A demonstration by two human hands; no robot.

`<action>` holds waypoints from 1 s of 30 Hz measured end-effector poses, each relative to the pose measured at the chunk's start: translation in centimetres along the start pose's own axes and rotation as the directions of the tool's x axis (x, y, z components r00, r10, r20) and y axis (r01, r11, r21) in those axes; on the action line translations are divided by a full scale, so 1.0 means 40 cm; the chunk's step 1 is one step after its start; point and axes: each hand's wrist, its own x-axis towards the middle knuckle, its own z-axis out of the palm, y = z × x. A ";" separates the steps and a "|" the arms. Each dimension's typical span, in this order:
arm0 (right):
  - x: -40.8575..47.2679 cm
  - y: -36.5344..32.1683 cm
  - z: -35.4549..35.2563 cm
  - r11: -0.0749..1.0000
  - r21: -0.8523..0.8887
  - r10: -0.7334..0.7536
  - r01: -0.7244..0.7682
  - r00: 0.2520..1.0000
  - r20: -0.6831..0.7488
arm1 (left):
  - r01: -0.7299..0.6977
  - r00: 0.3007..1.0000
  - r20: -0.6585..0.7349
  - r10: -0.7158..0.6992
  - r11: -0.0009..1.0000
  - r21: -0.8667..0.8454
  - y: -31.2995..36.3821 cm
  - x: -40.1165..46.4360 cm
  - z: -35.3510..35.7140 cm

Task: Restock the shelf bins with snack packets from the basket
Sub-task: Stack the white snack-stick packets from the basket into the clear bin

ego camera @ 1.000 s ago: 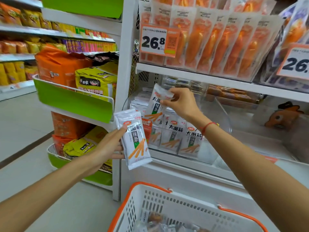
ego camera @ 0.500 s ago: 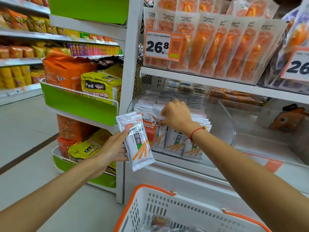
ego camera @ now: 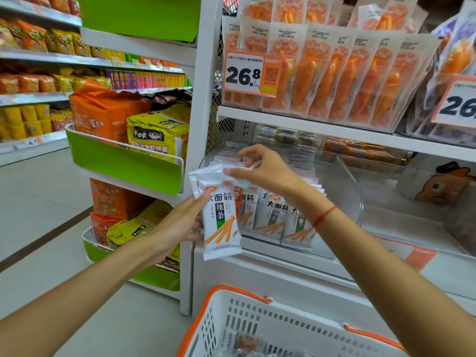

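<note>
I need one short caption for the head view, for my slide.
Left hand holds white snack packets upright while right hand reaches for their top, before the clear shelf bin.

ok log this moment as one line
left hand: holds white packet | right hand: reaching for packet top, fingers spread | clear bin: part stocked | basket: packets remain

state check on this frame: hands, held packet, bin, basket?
left hand: holds a stack of packets upright
packets: in the left hand, in front of the bin
right hand: fingers at the top of the held packets, grip unclear
clear bin: partly filled with upright packets
basket: a few packets left inside
</note>
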 end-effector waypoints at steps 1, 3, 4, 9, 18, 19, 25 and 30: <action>-0.013 -0.003 0.011 0.999 -0.022 0.032 -0.031 0.998 0.050 | -0.027 1.000 0.013 0.027 1.000 -0.009 0.018 0.002 0.008; -0.030 0.000 0.024 0.996 -0.029 0.082 -0.080 0.993 0.083 | -0.061 0.998 0.030 0.063 0.997 -0.052 0.058 0.007 0.024; -0.035 -0.003 0.023 0.996 -0.005 0.084 -0.084 0.995 0.061 | -0.057 0.998 0.036 0.060 0.995 -0.086 0.078 0.011 0.030; -0.026 0.007 -0.009 0.994 -0.080 -0.091 0.079 0.983 -0.157 | -0.086 0.995 0.045 0.093 0.989 -0.122 0.167 0.042 0.019; -0.037 0.057 -0.097 0.965 0.117 -0.164 0.234 0.888 -0.429 | -0.437 0.847 -0.031 0.531 0.727 0.530 0.268 0.128 -0.086; -0.034 0.060 -0.097 0.964 0.110 -0.166 0.241 0.873 -0.459 | -0.422 0.854 -0.023 0.519 0.719 0.552 0.264 0.139 -0.095; -0.023 0.071 -0.082 0.960 0.123 -0.147 0.252 0.825 -0.546 | -0.342 0.932 0.129 0.339 0.701 0.626 0.200 0.183 -0.076; -0.021 0.076 -0.078 0.956 0.142 -0.134 0.257 0.812 -0.568 | -0.261 0.964 0.219 0.149 0.402 0.878 0.182 0.210 -0.072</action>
